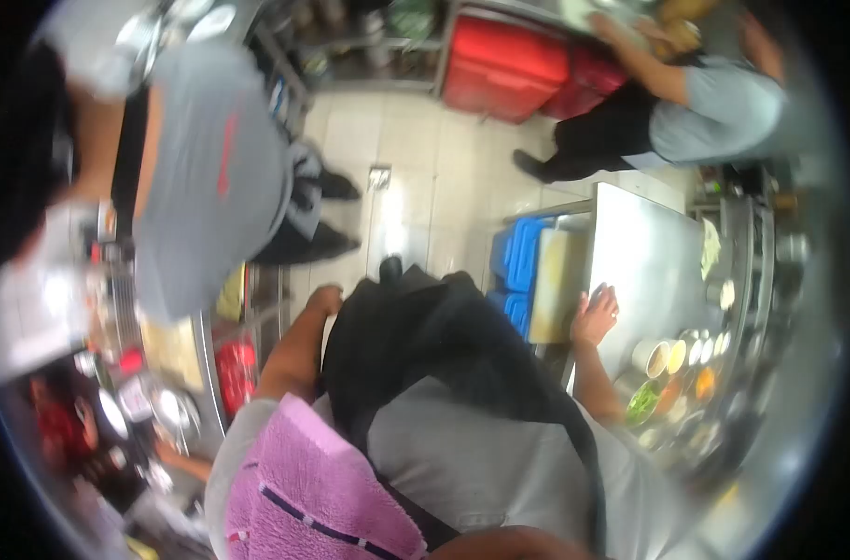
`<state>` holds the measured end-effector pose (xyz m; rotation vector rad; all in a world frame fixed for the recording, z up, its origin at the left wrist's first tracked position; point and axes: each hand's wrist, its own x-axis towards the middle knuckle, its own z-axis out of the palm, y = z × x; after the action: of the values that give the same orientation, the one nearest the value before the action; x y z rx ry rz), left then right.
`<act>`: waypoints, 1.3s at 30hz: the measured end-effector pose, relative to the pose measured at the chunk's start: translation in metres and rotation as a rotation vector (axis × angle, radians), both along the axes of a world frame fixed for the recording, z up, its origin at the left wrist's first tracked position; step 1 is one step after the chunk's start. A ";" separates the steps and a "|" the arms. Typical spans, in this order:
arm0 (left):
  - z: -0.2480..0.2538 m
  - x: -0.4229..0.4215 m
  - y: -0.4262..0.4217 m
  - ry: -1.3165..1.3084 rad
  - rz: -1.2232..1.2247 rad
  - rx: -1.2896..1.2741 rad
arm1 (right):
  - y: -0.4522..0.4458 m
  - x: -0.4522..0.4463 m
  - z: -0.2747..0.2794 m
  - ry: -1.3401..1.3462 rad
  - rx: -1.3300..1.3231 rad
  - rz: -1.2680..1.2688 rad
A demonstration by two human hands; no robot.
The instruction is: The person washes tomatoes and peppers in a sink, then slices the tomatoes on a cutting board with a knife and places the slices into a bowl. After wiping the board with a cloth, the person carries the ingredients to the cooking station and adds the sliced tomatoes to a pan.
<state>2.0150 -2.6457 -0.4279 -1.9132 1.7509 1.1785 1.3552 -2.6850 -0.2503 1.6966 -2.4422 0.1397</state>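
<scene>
My right hand (595, 317) lies on the near edge of a steel counter (630, 252), fingers spread and holding nothing. Beyond it on the counter stand several small containers of food, among them a round steel pot (651, 358) and a container of chopped greens (642, 403). My left hand (327, 301) hangs low beside my black apron (425, 345); its fingers are mostly hidden, and I cannot make out anything in it. A pink towel (304, 476) is draped over my left shoulder.
A person in a grey shirt (210, 177) stands close at front left. Another person (714, 107) works at the far right counter near red bins (504, 65). Blue containers (521, 252) and a cutting board (556, 280) sit beside the steel counter. Tiled floor (425, 205) runs between.
</scene>
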 end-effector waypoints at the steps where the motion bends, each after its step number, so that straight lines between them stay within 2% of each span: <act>1: -0.026 0.013 -0.018 -0.034 -0.156 -0.023 | -0.001 -0.002 -0.001 -0.011 0.006 0.006; 2: -0.001 0.006 -0.047 -0.092 -0.247 0.067 | 0.000 -0.008 -0.007 0.032 -0.021 0.058; 3: -0.009 0.008 -0.073 -0.170 -0.453 0.035 | 0.000 -0.002 0.001 -0.039 -0.036 0.023; 4: -0.058 0.025 -0.089 -0.134 -0.692 -0.108 | 0.001 0.003 0.006 -0.050 -0.076 0.019; 5: -0.067 0.032 -0.113 -0.024 -0.726 -0.141 | -0.003 0.011 0.021 -0.054 -0.014 -0.019; 6: -0.022 0.010 -0.143 -0.031 -0.672 -0.024 | -0.001 0.005 0.013 -0.061 -0.025 -0.019; 7: -0.005 -0.004 -0.164 -0.024 -0.626 0.036 | -0.003 0.009 0.024 -0.078 -0.016 -0.027; 11: 0.017 -0.057 -0.259 0.012 -0.632 0.106 | -0.005 0.007 0.036 -0.103 0.017 -0.110; 19: 0.028 -0.197 -0.490 -0.029 -0.952 0.122 | -0.009 -0.005 0.044 -0.217 0.056 -0.138; 25: 0.056 -0.391 -0.613 -0.075 -1.266 0.055 | -0.010 -0.010 0.045 -0.245 0.088 -0.200; 29: 0.074 -0.536 -0.625 0.015 -1.352 -0.108 | -0.010 -0.010 0.056 -0.268 0.063 -0.194; 32: 0.128 -0.631 -0.598 0.322 -1.432 -0.415 | -0.010 -0.010 0.048 -0.239 -0.002 -0.188; 34: 0.161 -0.701 -0.578 0.553 -1.333 -0.403 | -0.012 -0.007 0.045 -0.251 -0.032 -0.249; 36: 0.164 -0.781 -0.570 0.763 -1.344 -0.497 | -0.014 -0.005 0.043 -0.218 -0.045 -0.328; 38: 0.195 -0.868 -0.553 0.760 -1.464 -0.526 | -0.017 -0.002 0.041 -0.181 -0.054 -0.456; 39: 0.206 -0.910 -0.545 0.842 -1.530 -0.580 | -0.021 -0.002 0.042 -0.181 -0.047 -0.520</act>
<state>1.1050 -3.1911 -0.2222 0.3585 3.0840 0.7714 1.3534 -2.7058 -0.2080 1.0181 -2.8914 0.2889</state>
